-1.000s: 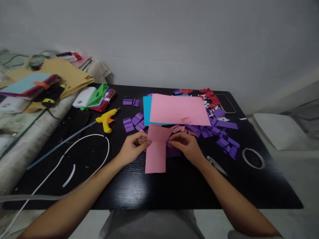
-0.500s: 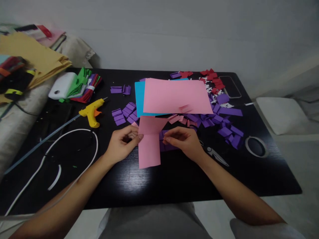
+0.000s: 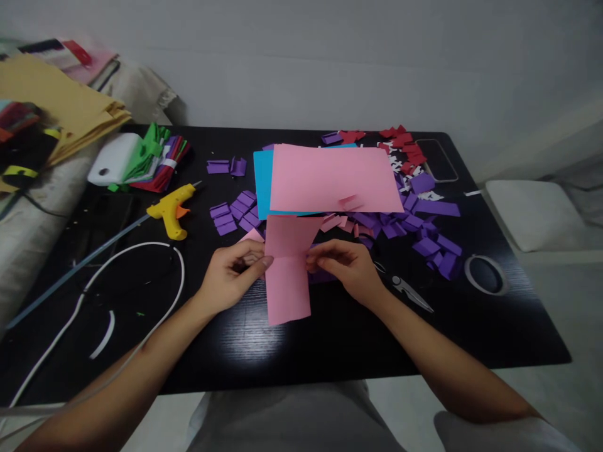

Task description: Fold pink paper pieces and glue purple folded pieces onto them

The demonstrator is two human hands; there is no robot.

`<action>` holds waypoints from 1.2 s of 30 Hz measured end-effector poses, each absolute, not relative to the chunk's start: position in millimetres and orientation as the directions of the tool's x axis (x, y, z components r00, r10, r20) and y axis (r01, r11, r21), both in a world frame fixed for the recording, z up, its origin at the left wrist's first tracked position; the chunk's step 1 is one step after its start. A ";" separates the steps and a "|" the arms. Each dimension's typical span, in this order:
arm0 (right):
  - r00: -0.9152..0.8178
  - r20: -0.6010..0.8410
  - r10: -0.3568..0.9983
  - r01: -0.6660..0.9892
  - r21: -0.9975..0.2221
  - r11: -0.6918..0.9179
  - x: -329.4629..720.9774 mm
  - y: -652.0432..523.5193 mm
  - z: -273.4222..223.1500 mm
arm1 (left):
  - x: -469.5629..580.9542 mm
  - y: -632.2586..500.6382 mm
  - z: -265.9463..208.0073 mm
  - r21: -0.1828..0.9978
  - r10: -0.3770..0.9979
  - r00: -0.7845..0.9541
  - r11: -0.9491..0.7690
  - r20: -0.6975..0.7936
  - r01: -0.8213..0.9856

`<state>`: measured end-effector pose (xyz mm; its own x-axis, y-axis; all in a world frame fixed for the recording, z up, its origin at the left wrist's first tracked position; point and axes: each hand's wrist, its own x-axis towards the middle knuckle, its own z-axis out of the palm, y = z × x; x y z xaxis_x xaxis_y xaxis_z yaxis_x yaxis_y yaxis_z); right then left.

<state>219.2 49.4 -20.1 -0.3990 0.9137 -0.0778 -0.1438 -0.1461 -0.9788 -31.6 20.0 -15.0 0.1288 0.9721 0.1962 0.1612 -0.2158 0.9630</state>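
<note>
– Taking the pink paper as the middle of the clock, what lies on my left?
– At ten o'clock you have the yellow glue gun (image 3: 172, 210), and nearer, also about ten, the purple folded pieces (image 3: 225, 220). At nine is your left hand (image 3: 233, 273); its thumb presses on the front of the left edge, fingers curled behind, so this grip holds the paper.

– And how far is the work?
– The pink paper (image 3: 288, 285) carries one crease, about level with your left thumb; this I would count as done. It is not folded flat: the upper part spreads toward one o'clock. How many folds are left, I cannot judge.

– Where is it compared with my grip?
– Between your two hands, above the black table (image 3: 353, 345), with the lower end pointing to six. The large pink sheet (image 3: 330, 172) lies at one o'clock. At three, the fingertips of your right hand (image 3: 346, 270) are narrow together at the right edge; whether they pinch it, I cannot tell. Farther, just past three, lie the scissors (image 3: 412, 294).
</note>
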 end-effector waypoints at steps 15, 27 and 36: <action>-0.367 -0.125 0.922 -0.097 -0.980 -0.172 211.3 42.9 -24.3 | -58.6 33.0 -12.8 0.517 0.864 0.012 -0.312 0.503 0.797; -0.251 -0.118 0.961 -0.112 -0.982 -0.150 215.9 52.0 -28.3 | -81.0 49.6 -27.8 0.382 0.940 -0.123 -0.009 0.318 0.924; -0.331 0.058 0.942 -0.106 -0.994 0.024 214.5 46.8 -24.6 | -81.0 43.8 -11.0 0.653 0.811 -0.340 -0.067 0.476 0.755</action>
<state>214.5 46.8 -24.6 -0.3311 0.9418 0.0582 -0.1063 0.0241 -0.9940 -81.0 43.8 -11.0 -0.3398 0.8109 0.4765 0.7548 -0.0672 0.6525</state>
